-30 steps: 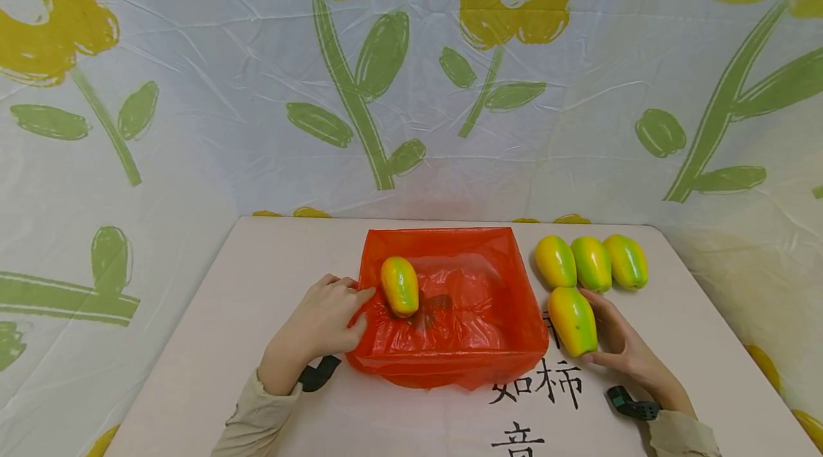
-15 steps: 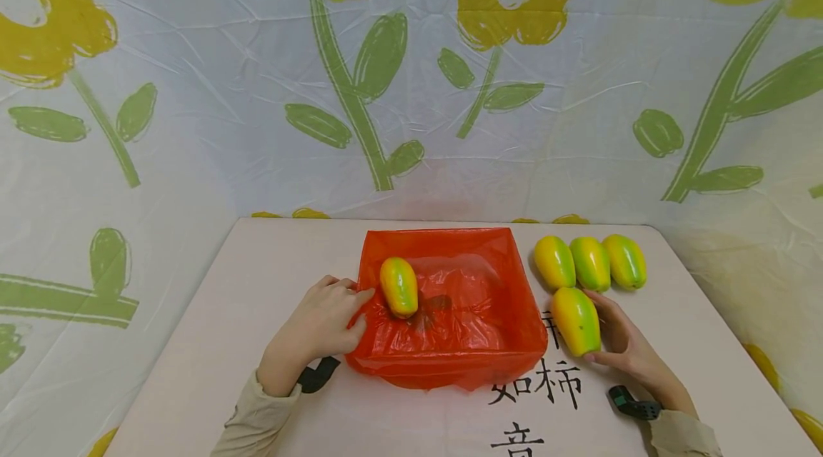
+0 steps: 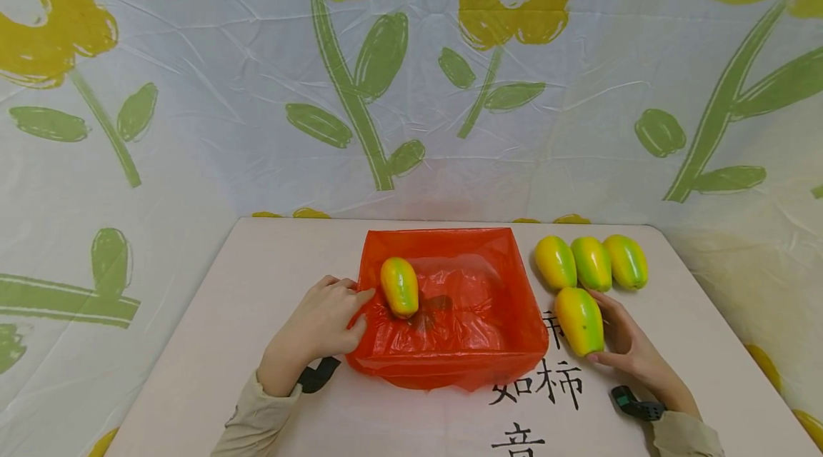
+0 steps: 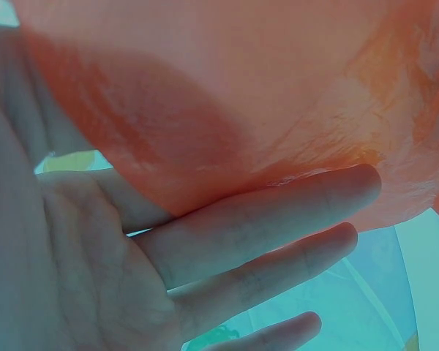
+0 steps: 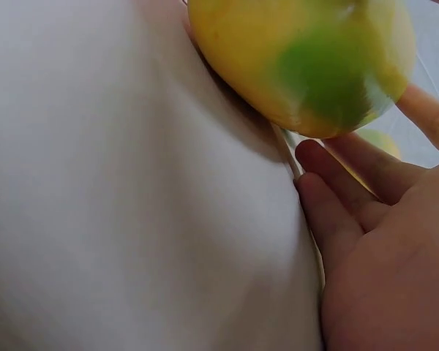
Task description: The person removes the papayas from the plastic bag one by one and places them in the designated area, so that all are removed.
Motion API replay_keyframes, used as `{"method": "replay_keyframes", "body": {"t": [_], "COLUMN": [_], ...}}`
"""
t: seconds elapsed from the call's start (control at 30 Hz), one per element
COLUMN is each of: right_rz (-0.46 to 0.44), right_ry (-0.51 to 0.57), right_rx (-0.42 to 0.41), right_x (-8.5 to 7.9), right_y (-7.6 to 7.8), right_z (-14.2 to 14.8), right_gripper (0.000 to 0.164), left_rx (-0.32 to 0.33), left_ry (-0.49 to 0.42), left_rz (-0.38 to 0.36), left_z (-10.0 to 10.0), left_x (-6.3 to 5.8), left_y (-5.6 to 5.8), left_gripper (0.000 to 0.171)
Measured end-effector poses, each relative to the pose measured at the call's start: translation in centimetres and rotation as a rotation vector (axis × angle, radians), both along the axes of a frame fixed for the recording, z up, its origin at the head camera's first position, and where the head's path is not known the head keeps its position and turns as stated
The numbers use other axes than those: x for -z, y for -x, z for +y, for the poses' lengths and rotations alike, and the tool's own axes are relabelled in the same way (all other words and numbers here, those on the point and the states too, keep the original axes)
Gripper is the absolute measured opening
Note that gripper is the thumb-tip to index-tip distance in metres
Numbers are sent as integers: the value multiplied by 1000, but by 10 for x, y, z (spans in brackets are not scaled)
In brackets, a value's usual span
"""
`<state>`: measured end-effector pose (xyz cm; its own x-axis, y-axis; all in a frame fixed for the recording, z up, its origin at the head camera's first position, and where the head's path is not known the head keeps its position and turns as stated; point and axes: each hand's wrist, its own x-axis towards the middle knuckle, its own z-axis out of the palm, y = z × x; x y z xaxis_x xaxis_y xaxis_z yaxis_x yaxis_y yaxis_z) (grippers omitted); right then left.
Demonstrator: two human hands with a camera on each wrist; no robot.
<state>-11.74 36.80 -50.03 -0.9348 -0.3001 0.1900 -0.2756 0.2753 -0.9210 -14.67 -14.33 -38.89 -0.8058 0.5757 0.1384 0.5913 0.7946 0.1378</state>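
My right hand holds a yellow-green papaya, its thumb at the near end and fingers along the right side. In the right wrist view this papaya is close over the pale tabletop, part of the hand cut off by the frame. My left hand is at the left wall of an open red plastic bag shaped like a box. Thumb and index finger pass inside its edge, the others lie outside along the film, so the edge is caught between them. Another papaya lies inside the bag.
Three more papayas lie side by side at the back right of the table, just behind the held one. Black printed characters mark the tabletop. A flower-patterned cloth hangs behind and at both sides.
The right hand has shifted slightly to the right together with its papaya. The left hand, the bag and the other papayas have stayed where they were.
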Motion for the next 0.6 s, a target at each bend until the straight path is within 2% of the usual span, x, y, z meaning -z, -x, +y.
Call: {"method": "replay_keyframes", "body": {"t": [0.37, 0.6], "right_rz": [13, 5], "right_ry": [11, -13], "right_rx": [-30, -4], "right_x": [1, 1], "right_y": [-1, -1], "right_z": [-1, -2], "right_gripper": [107, 106], "left_rx": [13, 22], "left_ry": [6, -2], "left_rz": [18, 21], "left_z": [0, 0], "left_x": [2, 2], "left_y": [0, 0], "left_gripper": [40, 40]}}
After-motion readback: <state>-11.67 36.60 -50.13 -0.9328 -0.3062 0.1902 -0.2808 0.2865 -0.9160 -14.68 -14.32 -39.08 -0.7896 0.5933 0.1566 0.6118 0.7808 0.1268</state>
